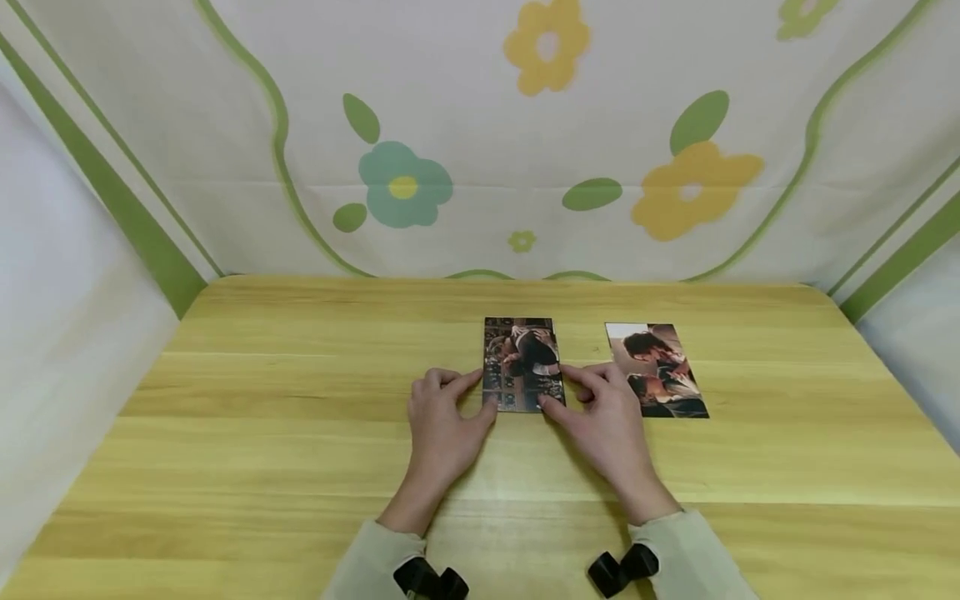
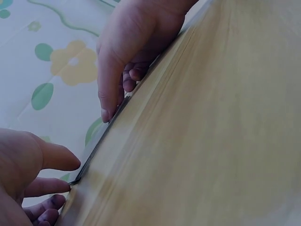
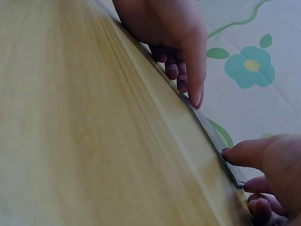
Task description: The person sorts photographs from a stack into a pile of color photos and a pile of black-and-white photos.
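A photo card (image 1: 522, 354) with a dark printed scene lies at mid-table; edge-on in both wrist views, it looks like a thin layered stack. At its left side my left hand (image 1: 444, 429) holds it by the near corner, index finger along the edge and thumb at the corner. My right hand (image 1: 609, 429) holds the opposite side, index finger against the right edge and thumb on the near edge. Another photo card (image 1: 660, 375), showing two people, lies flat to the right, its left part hidden behind my right hand.
The wooden table (image 1: 262, 467) extends to both sides and toward me. A white cloth (image 1: 480, 117) printed with flowers rises behind its far edge. Black wrist cameras (image 1: 429, 579) sit on both pale sleeves (image 1: 693, 550).
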A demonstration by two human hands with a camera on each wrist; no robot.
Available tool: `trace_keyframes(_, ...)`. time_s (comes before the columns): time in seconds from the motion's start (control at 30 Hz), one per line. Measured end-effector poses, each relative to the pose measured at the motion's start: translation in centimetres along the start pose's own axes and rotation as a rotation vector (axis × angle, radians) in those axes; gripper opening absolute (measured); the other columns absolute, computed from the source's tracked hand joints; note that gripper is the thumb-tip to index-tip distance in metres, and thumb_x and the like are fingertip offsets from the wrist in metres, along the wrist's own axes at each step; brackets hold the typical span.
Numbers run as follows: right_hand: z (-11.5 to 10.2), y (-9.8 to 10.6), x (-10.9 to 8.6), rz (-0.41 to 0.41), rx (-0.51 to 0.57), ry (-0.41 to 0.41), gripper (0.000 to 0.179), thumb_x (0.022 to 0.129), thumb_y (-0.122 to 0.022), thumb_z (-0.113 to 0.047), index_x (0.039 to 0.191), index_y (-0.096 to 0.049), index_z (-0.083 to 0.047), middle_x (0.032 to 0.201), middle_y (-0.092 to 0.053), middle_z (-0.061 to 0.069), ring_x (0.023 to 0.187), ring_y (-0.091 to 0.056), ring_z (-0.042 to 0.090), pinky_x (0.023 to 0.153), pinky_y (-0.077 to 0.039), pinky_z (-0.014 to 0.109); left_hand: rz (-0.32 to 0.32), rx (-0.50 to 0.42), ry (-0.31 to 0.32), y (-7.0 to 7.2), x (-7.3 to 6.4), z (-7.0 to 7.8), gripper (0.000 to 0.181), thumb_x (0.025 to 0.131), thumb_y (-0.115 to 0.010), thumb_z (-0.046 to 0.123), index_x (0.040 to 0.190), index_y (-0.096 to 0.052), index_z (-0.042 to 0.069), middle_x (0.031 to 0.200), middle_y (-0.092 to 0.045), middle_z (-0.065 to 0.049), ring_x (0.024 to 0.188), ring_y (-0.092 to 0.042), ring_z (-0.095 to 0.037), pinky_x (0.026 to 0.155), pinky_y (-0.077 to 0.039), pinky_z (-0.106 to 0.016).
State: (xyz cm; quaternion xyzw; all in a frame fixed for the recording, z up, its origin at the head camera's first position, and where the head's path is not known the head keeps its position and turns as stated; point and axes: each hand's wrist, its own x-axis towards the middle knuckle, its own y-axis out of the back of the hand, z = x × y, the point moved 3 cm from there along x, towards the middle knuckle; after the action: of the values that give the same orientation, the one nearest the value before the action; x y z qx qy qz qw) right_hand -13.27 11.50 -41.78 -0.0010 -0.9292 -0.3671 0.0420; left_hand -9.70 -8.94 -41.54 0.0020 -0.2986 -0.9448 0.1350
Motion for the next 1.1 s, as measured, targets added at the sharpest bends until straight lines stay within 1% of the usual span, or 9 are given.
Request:
trace_keyframes(0.17,-0.07,0.16,0.09,0.001,-0.002,-0.002,0.054,0.087,-0.09,-0.026,0.137,-0.075,-0.011,0.117,-0.06,0.01,0.1,-0.06,0.025,0.089,-0.047,0.039,0.006,-0.016,0.014,-0.05,0.21,0.05,0.041,0.089,-0.082,0.016,0.128,-0.078,0.005,0.119,-0.06,-0.015,0.112,-0.046,-0.032,0.104,-0.035,-0.056)
trace_keyframes(0.3,-0.08,0.15,0.03,0.0,0.004,-0.012,0.054,0.088,-0.09,-0.025,0.138,-0.074,-0.012,0.117,-0.06,0.009,0.1,-0.059,0.025,0.089,-0.046,0.039,-0.002,-0.017,0.024,0.05,0.3,0.04,0.039,0.091,-0.082,0.018,0.128,-0.078,0.006,0.12,-0.061,-0.014,0.112,-0.047,-0.031,0.104,-0.036,-0.056)
trace_keyframes(0.4,-0.04,-0.02,-0.06,-0.002,0.013,-0.005,0.053,0.088,-0.09,-0.026,0.138,-0.075,-0.014,0.118,-0.06,0.009,0.1,-0.059,0.024,0.089,-0.047,0.039,-0.006,-0.012,0.037,0.1,0.31,-0.08,0.039,0.091,-0.082,0.019,0.128,-0.079,0.007,0.121,-0.061,-0.014,0.113,-0.047,-0.031,0.104,-0.037,-0.056)
trace_keyframes(0.53,-0.03,-0.05,-0.05,0.002,0.01,0.004,0.052,0.088,-0.09,-0.026,0.137,-0.075,-0.014,0.12,-0.061,0.009,0.099,-0.06,0.023,0.089,-0.048,0.038,-0.002,-0.009,0.033,0.14,0.26,-0.13,0.039,0.09,-0.082,0.019,0.127,-0.079,0.008,0.119,-0.061,-0.013,0.113,-0.047,-0.031,0.104,-0.037,-0.055)
trace_keyframes(0.7,-0.08,0.09,0.05,0.004,-0.004,0.003,0.055,0.088,-0.09,-0.026,0.139,-0.074,-0.011,0.12,-0.061,0.01,0.099,-0.059,0.023,0.089,-0.047,0.038,0.0,-0.003,0.024,0.12,0.27,0.0,0.04,0.089,-0.083,0.019,0.127,-0.079,0.008,0.119,-0.061,-0.013,0.112,-0.047,-0.03,0.103,-0.036,-0.055)
trace_keyframes(1.0,-0.18,0.05,-0.2,0.004,0.002,0.005,0.053,0.088,-0.09,-0.025,0.136,-0.075,-0.011,0.119,-0.061,0.009,0.097,-0.058,0.021,0.088,-0.047,0.037,-0.012,-0.012,0.042,0.29,0.09,0.09,0.039,0.09,-0.082,0.019,0.128,-0.079,0.009,0.119,-0.061,-0.012,0.111,-0.046,-0.029,0.102,-0.036,-0.053)
trace_keyframes(1.1,-0.13,-0.11,-0.26,0.007,0.009,0.004,0.052,0.088,-0.09,-0.026,0.136,-0.075,-0.011,0.119,-0.061,0.008,0.097,-0.057,0.021,0.088,-0.046,0.037,-0.011,-0.014,0.034,0.37,-0.05,-0.02,0.039,0.09,-0.082,0.019,0.128,-0.079,0.009,0.118,-0.061,-0.013,0.11,-0.046,-0.029,0.101,-0.037,-0.053)
